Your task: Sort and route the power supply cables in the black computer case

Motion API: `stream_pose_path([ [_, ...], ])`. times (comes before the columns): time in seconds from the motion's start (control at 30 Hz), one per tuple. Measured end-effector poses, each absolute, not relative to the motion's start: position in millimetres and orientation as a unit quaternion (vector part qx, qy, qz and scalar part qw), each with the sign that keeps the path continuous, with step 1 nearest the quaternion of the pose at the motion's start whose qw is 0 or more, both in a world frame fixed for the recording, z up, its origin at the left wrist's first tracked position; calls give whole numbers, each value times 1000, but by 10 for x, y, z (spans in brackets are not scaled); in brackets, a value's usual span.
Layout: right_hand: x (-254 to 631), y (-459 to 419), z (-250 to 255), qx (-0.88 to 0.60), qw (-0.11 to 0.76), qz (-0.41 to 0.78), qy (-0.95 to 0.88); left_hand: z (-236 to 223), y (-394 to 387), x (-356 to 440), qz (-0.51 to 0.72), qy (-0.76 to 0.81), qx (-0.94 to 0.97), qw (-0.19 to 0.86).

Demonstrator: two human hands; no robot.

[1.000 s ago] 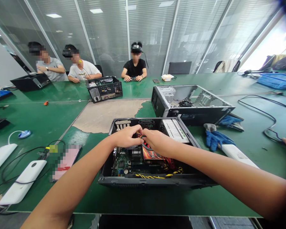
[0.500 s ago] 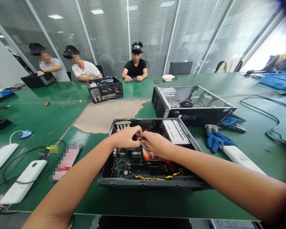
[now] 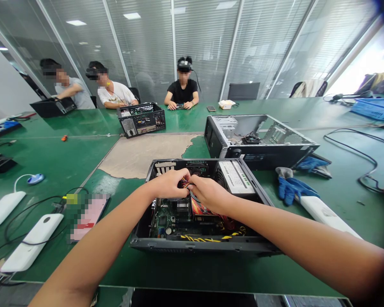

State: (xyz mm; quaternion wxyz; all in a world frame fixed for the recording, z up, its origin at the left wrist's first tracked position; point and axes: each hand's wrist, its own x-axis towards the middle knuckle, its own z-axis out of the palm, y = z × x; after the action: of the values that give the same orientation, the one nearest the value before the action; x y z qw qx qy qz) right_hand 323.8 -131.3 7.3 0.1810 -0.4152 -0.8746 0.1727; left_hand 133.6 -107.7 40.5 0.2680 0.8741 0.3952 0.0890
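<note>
In the head view, a glass partition with blinds (image 3: 205,38) backs a green table (image 3: 179,275); three people sit across it. An open computer case (image 3: 188,246) lies in front of the wearer, its motherboard (image 3: 162,221) exposed and its power supply (image 3: 234,177) towards the right. The right hand (image 3: 211,192) has its thumb and fingers pinched together on coloured wires (image 3: 183,182) above the case's interior. The left hand (image 3: 168,183) curls around the same spot, thumb and index bowed apart; whether its tips grip anything, I cannot tell. The step in hand looks like close finger work on the wires (the contact point is mostly hidden), so any further move calls for a light, steady hold. A blue glove (image 3: 289,190) lies to the right, near a second open case (image 3: 265,153).
</note>
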Motion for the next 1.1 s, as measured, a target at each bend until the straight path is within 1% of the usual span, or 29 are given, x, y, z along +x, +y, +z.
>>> stream_pose_path([
  [0.23, 3241, -1326, 67, -439, 198, 166, -860, 464, -1108, 1347, 92, 394, 872, 274],
  [0.5, 3251, -1334, 135, -475, 199, 168, -840, 443, -1087, 1346, 109, 453, 847, 257],
  [0.73, 3246, -1346, 133, -475, 204, 180, -837, 422, -1079, 1353, 124, 440, 851, 258],
  [0.93, 3239, -1348, 151, -466, 217, 203, -833, 429, -1097, 1361, 137, 434, 849, 270],
  [1.1, 3252, -1317, 170, -449, 229, 247, -828, 380, -1081, 1355, 152, 416, 857, 264],
])
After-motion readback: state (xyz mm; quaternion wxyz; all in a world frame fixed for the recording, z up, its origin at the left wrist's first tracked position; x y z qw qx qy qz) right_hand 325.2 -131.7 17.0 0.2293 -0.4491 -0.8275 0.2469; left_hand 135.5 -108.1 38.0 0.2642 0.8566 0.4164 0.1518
